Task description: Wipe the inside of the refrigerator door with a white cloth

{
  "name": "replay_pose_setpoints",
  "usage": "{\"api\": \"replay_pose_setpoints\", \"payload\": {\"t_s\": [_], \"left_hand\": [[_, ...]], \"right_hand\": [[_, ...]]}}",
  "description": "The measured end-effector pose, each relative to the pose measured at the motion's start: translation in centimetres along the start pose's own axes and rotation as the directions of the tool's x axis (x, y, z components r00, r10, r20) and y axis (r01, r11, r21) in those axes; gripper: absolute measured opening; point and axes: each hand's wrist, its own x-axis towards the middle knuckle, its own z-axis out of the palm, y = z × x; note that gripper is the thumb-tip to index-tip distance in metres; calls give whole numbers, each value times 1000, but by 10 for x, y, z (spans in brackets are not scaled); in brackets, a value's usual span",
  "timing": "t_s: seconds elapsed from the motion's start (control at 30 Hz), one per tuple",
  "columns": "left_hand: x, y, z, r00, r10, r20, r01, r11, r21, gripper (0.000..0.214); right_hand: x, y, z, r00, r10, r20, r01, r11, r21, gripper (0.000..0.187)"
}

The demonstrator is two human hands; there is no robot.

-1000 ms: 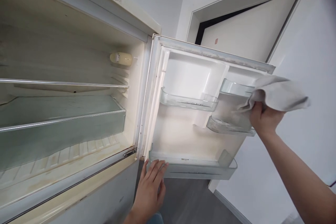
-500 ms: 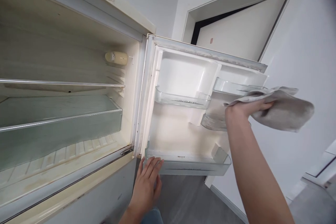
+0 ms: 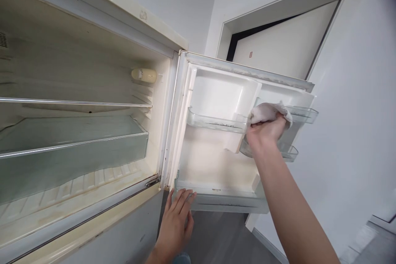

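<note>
An open cream-white refrigerator door (image 3: 182, 119) is standing swung out to the right of the cabinet, with its white moulded plastic liner (image 3: 216, 165) facing the camera. The right hand (image 3: 265, 130) is clenching a crumpled off-white cloth (image 3: 268, 113), holding it at the right end of a transparent plastic upper door bin (image 3: 213, 121); whether the cloth is touching the bin or the liner behind it cannot be told. A second transparent plastic upper bin (image 3: 305, 114) is sitting to the right of the hand, and a transparent plastic middle bin (image 3: 289, 153) is showing just below it. The left hand (image 3: 175, 227) is open, fingers spread and grasping nothing, with its fingertips (image 3: 190, 195) resting at the left end of a long transparent plastic bottom door bin (image 3: 229, 204). To the left, the cabinet's pale interior is holding clear glass-edged shelves (image 3: 74, 144) and a cream oval lamp cover (image 3: 144, 75). A grey floor (image 3: 222, 235) is showing below the door.
</note>
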Motion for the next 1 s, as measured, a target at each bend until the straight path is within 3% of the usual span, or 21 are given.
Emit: {"api": "replay_pose_setpoints", "payload": {"t_s": [0.17,0.4,0.53,0.7,0.8,1.0], "left_hand": [[0,-3,1,1000,13,-18,-12,1000,25,62],[3,-1,-1,999,21,-24,-21,1000,23,63],[3,1,-5,1000,20,-8,-19,1000,17,67],[1,1,-4,1000,22,9,-22,1000,18,69],[0,0,-1,1000,12,20,-12,1000,19,68],[-1,-1,2,1000,-7,12,7,1000,10,67]], "right_hand": [[8,-9,-17,996,89,31,-88,996,-35,29],[33,-23,-35,998,9,56,-4,996,-88,48],[60,-42,-56,999,1,54,12,973,-230,55],[84,-58,-76,999,-37,20,42,877,-479,66],[77,-55,-68,999,-38,22,44,866,-497,66],[36,-35,-31,999,-40,-6,34,914,-404,54]]}}
